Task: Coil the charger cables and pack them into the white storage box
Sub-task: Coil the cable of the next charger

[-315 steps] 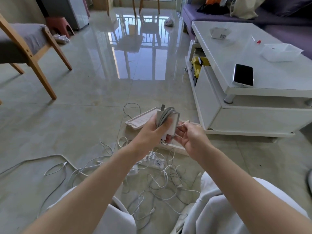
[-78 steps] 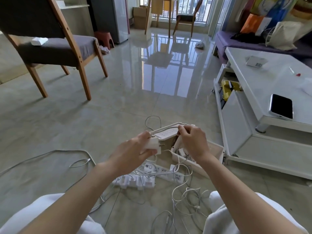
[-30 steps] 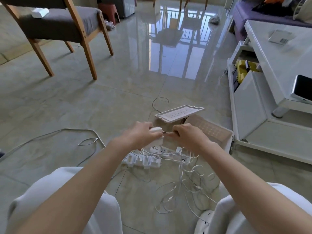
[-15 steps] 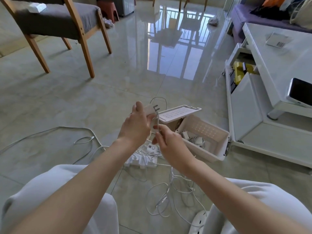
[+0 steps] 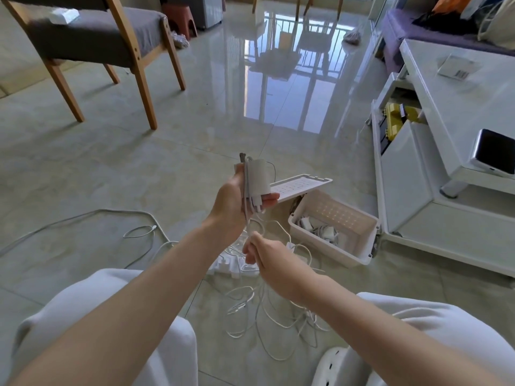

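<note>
One box [image 5: 341, 253], one lid [image 5: 301, 186], one chair [image 5: 92, 37], one phone [image 5: 494, 150] (cables [image 5: 278, 324] tangled).

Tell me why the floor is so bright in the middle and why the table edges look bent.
Head view: the glossy floor mirrors daylight, railings and chair legs as a bright glare patch; the wide-angle lens bows the white coffee table near the frame's edge; the right hand, pinching a cable, looks slightly blurred, while the left hand gripping the charger is sharper.
</note>
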